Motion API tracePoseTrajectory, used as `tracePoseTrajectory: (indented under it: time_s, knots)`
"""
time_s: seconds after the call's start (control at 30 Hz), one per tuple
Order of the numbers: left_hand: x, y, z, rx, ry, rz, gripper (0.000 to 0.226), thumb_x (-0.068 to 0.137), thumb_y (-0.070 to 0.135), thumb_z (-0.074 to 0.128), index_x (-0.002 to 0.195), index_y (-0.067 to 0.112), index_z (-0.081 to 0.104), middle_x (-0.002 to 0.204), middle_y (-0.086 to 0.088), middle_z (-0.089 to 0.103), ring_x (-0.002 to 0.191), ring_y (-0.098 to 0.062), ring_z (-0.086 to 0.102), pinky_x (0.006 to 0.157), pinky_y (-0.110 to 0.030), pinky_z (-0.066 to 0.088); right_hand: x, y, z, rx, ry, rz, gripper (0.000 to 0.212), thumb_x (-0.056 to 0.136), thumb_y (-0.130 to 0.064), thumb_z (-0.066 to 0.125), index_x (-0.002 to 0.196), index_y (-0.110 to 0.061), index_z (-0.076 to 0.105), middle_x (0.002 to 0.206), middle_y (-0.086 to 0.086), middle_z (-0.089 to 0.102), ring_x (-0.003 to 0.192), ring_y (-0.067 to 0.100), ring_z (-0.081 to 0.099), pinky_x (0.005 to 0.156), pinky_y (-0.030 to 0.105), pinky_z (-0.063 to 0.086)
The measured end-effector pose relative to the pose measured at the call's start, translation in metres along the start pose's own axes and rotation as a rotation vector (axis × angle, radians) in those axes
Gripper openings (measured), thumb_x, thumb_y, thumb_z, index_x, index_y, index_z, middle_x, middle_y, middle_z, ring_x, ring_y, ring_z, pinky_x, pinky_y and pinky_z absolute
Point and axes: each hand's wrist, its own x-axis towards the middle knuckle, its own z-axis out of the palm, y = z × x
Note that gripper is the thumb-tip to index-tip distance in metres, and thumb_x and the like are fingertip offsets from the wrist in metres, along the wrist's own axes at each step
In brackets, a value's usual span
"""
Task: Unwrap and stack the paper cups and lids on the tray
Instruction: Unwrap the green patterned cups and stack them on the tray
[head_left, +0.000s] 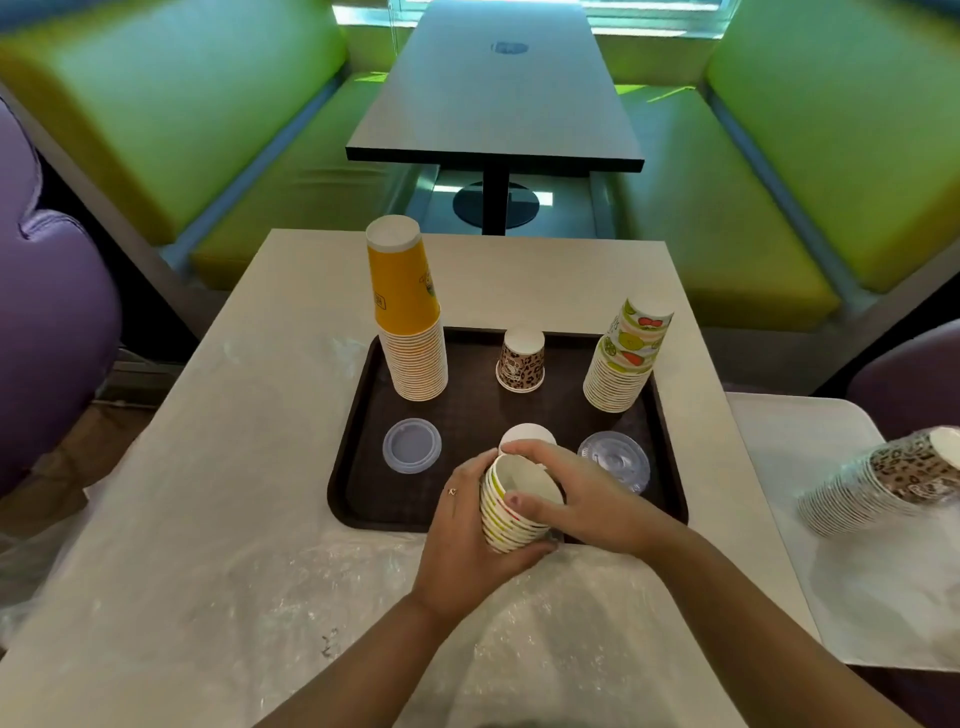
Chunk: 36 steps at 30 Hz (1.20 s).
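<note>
A cafe table (270, 415) is shown with a dark tray (363, 499) set on it. At the tray's far left a tall stack of yellow cups (408, 312) is seen standing mouth down, and a clear lid (412, 445) is laid flat in front of it. At the middle of the far edge a single leopard-print cup (521, 359) is stood upside down.

Over the tray's near edge, a short nest of striped cups (511, 512) is gripped from the left by the left hand (462, 540), fingers curled beneath it, while its open rim is pinched by the right hand (587, 499), thumb inside. A white cup base (527, 434) can be made out just behind the hands.

To the right, a second clear lid (615, 460) is laid on the tray, and behind it a stack of fruit-print cups (626, 358) is seen leaning. Crumpled clear wrap (311, 587) is spread over the near table. On a side table (779, 426) well apart to the right, a sleeve of leopard-print cups (883, 480) is left lying, apparently still wrapped.

The step in hand is judged to be separating or setting down the striped cups. Next, the nest would need to be inverted and placed squarely on the tray.
</note>
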Motion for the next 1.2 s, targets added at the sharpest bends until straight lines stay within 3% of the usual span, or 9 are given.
tracePoseTrajectory:
  time_s: [0.13,0.37,0.47,0.63,0.73,0.87,1.07,1.13,1.2]
  knots:
    - [-0.011,-0.018,0.001,-0.014,-0.049,-0.064,0.084,0.063,0.061,0.076,0.131,0.036,0.033,0.127,0.019,0.048,0.117,-0.002,0.049,0.096,-0.018,0.045,-0.003,-0.004,0.005,-0.079,-0.009,0.014,0.061,0.082,-0.043,0.068,0.128,-0.049,0.028,0.125,-0.02,0.037,0.113,0.004,0.043,0.08,0.009,0.044]
    - [-0.026,-0.043,-0.001,0.052,-0.13,-0.114,0.09,0.065,0.065,0.07,0.136,0.052,0.016,0.132,0.018,0.045,0.116,-0.006,0.052,0.092,-0.027,0.052,-0.003,0.001,0.007,-0.065,0.038,0.02,0.062,0.08,-0.038,0.072,0.121,-0.051,0.027,0.126,-0.016,0.037,0.113,0.006,0.044,0.072,0.008,0.046]
    - [-0.024,-0.047,-0.004,0.082,-0.188,-0.083,0.097,0.062,0.063,0.071,0.135,0.058,0.009,0.139,0.017,0.035,0.125,-0.005,0.043,0.1,-0.033,0.048,-0.001,0.003,0.005,-0.06,0.068,0.018,0.062,0.08,-0.035,0.073,0.121,-0.048,0.028,0.125,-0.014,0.038,0.111,0.005,0.044,0.07,0.008,0.047]
    - [-0.008,-0.027,-0.013,0.304,-0.193,-0.038,0.11,0.05,0.084,0.058,0.141,0.03,0.029,0.153,0.012,0.013,0.139,-0.008,0.016,0.116,-0.046,0.02,-0.001,0.007,0.003,-0.088,0.086,0.031,0.062,0.079,-0.034,0.073,0.12,-0.048,0.028,0.123,-0.015,0.039,0.11,0.005,0.043,0.067,0.005,0.045]
    - [0.003,-0.003,-0.015,0.288,-0.268,-0.088,0.125,0.049,0.087,0.053,0.147,0.036,-0.006,0.152,0.015,0.023,0.141,-0.004,0.021,0.119,-0.047,-0.001,0.001,0.009,0.004,-0.113,0.088,0.021,0.065,0.078,-0.036,0.074,0.122,-0.048,0.028,0.128,-0.015,0.039,0.113,0.004,0.042,0.078,0.009,0.042]
    - [0.01,0.009,-0.01,0.399,-0.308,-0.093,0.114,0.061,0.086,0.049,0.134,0.049,-0.03,0.141,0.017,0.045,0.133,-0.004,0.039,0.116,-0.052,0.0,0.003,0.011,0.003,-0.142,0.086,0.022,0.07,0.077,-0.038,0.074,0.134,-0.039,0.033,0.135,-0.011,0.041,0.115,0.004,0.041,0.089,0.017,0.042]
    - [0.01,-0.007,-0.013,0.209,-0.323,-0.11,0.105,0.073,0.061,0.067,0.14,0.046,-0.012,0.126,0.016,0.054,0.119,-0.005,0.051,0.115,-0.039,0.025,0.006,0.015,0.003,-0.135,0.092,0.05,0.068,0.078,-0.037,0.074,0.134,-0.038,0.035,0.135,-0.008,0.043,0.114,0.007,0.044,0.088,0.019,0.047]
    - [0.004,-0.017,-0.017,0.172,-0.356,-0.101,0.112,0.071,0.054,0.073,0.136,0.056,-0.017,0.127,0.015,0.052,0.111,-0.001,0.053,0.101,-0.024,0.043,0.006,0.017,0.003,-0.104,0.099,0.07,0.067,0.078,-0.038,0.074,0.133,-0.037,0.036,0.133,-0.007,0.044,0.115,0.009,0.046,0.088,0.023,0.05]
    - [-0.003,-0.026,-0.019,0.195,-0.383,-0.094,0.113,0.072,0.047,0.076,0.134,0.058,-0.018,0.136,0.013,0.048,0.109,0.004,0.051,0.087,-0.004,0.042,0.006,0.019,0.002,-0.073,0.116,0.09,0.066,0.077,-0.038,0.074,0.132,-0.035,0.038,0.129,-0.007,0.047,0.114,0.012,0.05,0.087,0.026,0.054]
